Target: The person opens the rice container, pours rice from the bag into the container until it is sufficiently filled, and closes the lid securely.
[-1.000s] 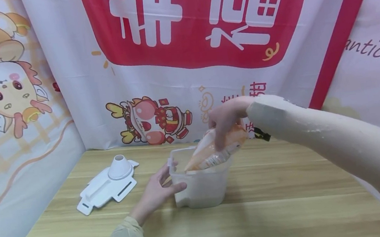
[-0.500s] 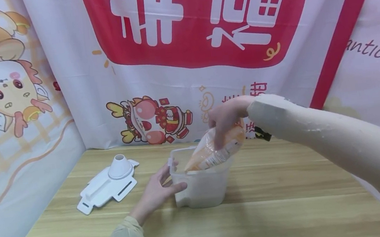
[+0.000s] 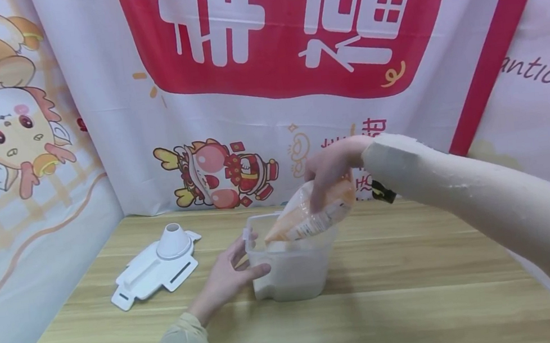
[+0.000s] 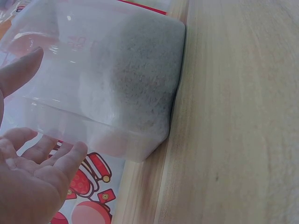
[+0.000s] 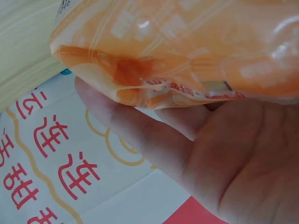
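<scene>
A translucent plastic container (image 3: 292,274) stands upright on the wooden table, with pale, speckled grains (image 4: 140,70) heaped inside against its lower wall. My left hand (image 3: 232,269) holds it at the left side, thumb on the front wall and fingers round the back corner. Above it, my right hand (image 3: 328,168) grips an orange and clear plastic bag (image 3: 306,219) from the top. The bag tilts down to the left, its narrow end inside the container's rim. In the right wrist view, the bag's orange bottom (image 5: 177,60) lies against the palm and fingers.
A white plastic lid-like piece with a cone-shaped spout (image 3: 173,242) lies on the table (image 3: 423,307) left of the container. A printed cloth (image 3: 296,90) hangs right behind the table's back edge, and another (image 3: 15,167) covers the left side.
The bag's narrow end has lifted slightly in the container, and my right hand has shifted a little to the right. My left hand and the container have stayed put.
</scene>
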`<state>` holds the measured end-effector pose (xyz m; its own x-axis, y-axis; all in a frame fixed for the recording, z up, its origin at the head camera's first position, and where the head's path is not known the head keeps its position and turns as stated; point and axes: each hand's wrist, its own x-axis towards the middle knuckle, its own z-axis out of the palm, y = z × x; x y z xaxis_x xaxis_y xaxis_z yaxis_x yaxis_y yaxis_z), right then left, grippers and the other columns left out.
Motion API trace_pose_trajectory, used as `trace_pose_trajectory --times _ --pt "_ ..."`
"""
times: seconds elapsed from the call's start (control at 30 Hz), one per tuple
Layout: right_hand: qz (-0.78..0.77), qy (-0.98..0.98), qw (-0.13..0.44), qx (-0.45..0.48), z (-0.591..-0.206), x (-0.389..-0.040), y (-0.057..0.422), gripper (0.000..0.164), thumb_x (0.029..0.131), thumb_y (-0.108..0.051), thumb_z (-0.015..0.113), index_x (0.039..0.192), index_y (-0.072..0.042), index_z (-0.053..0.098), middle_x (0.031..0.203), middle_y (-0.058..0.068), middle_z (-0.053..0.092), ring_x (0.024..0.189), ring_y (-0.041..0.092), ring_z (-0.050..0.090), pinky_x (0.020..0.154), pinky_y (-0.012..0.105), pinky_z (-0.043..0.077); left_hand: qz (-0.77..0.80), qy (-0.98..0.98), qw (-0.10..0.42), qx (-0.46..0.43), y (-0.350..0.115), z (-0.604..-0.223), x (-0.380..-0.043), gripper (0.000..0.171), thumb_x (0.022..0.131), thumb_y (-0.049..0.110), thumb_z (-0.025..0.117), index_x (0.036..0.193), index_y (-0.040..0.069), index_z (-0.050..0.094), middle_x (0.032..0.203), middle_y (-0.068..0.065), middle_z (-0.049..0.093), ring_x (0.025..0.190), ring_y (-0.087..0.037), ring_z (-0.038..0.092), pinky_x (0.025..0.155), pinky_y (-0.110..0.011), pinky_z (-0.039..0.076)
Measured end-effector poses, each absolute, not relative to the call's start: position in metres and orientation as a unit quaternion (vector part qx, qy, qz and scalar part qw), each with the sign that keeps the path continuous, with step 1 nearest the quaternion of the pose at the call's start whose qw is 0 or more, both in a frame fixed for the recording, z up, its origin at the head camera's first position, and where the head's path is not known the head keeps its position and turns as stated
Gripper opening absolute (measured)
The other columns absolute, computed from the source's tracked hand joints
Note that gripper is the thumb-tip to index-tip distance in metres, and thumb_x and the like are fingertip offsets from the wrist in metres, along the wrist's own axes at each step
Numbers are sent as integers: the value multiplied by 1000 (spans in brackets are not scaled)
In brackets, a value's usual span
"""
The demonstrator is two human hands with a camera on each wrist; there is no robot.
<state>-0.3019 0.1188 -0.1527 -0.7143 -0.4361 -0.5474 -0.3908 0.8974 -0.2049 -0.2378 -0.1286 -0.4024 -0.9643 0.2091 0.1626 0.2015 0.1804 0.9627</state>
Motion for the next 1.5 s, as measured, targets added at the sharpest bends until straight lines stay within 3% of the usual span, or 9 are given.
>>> trace_pose_trajectory --times 0.33,0.93,1.33,1.5 --pt "-41 926 303 -222 -147 -303 117 53 72 -45 86 114 -18 65 104 2 69 87 19 70 73 32 59 634 761 4 140 -128 -402 -238 86 77 33 86 150 19 42 151 -2 42 137 -24 38 107 -42 38" --pt "-56 923 316 -213 -143 -304 119 64 67 -47 88 118 -19 63 106 2 69 89 20 69 74 34 59 629 765 7 138 -128 -400 -237 85 76 35 86 149 19 44 150 -1 42 138 -21 35 107 -39 38" --pt "-66 915 325 -230 -143 -306 121 61 69 -46 87 119 -19 63 107 2 69 90 20 70 76 34 59 631 765 6 130 -128 -401 -238 81 75 36 86 145 29 47 149 6 43 138 -21 35 106 -39 39" --pt "-59 921 311 -228 -143 -304 121 59 68 -46 87 117 -20 64 106 1 69 90 20 69 75 34 59 633 763 9 133 -127 -401 -237 83 76 36 86 148 27 44 150 3 42 138 -24 37 106 -39 39"
